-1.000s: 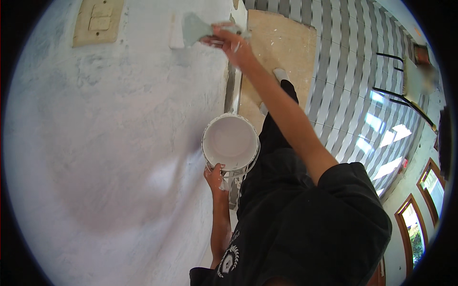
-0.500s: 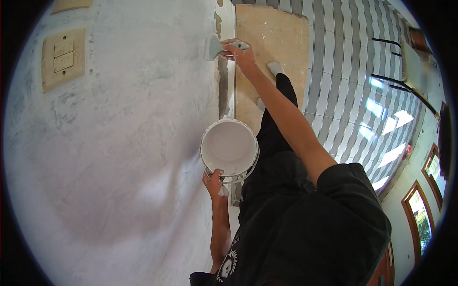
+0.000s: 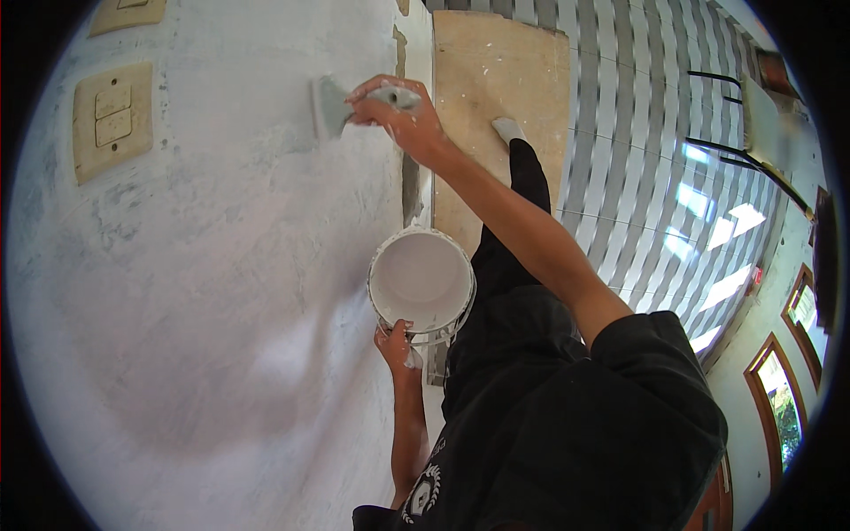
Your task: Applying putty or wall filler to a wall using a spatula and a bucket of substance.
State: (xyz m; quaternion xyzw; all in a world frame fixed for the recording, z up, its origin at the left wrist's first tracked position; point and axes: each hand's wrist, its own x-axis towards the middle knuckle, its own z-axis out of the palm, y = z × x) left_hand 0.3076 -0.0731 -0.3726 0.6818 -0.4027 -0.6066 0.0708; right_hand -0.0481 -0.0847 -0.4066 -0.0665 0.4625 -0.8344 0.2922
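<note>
My right hand (image 3: 400, 111) is closed round the handle of a putty knife (image 3: 331, 108), whose wide blade lies against the whitish wall (image 3: 239, 257). White smears mark the fingers. Lower down, my left hand (image 3: 396, 345) grips the near rim of a white bucket (image 3: 421, 279). Whitish paste coats the inside of the bucket, and dried drips cover its rim. The wall carries patchy white and grey skim with faint streaks. A bare, chipped strip (image 3: 412, 190) runs along the wall's right edge.
Two yellowed switch plates sit on the wall, the lower one (image 3: 113, 122) whole in view. A tan board (image 3: 496, 80) lies on the striped tile floor (image 3: 637, 159), with my foot (image 3: 506, 129) on it. Wood-framed windows (image 3: 779, 403) and black-legged furniture (image 3: 761, 133) stand at the right.
My right hand has moved the putty knife left across the wall, away from the chipped edge. The bucket and my left hand have stayed almost in place.
</note>
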